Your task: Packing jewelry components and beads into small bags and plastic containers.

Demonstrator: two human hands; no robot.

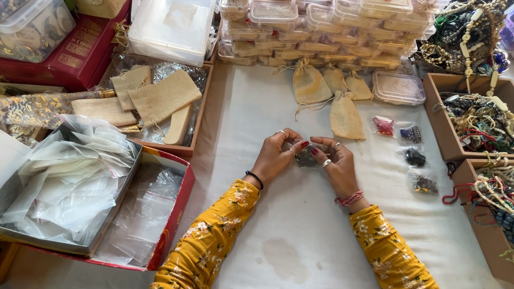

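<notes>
White tabletop (324,232) | left hand (275,155), right hand (335,163) grip small dark bead packet (306,158) between fingertips

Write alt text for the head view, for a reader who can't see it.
Both hands, left hand and right hand, hold a small dark beaded item over a white cloth. Burlap pouches and stacked clear plastic boxes lie beyond; small filled bags and cardboard trays of beaded jewellery sit right, a box of empty clear bags left.
</notes>
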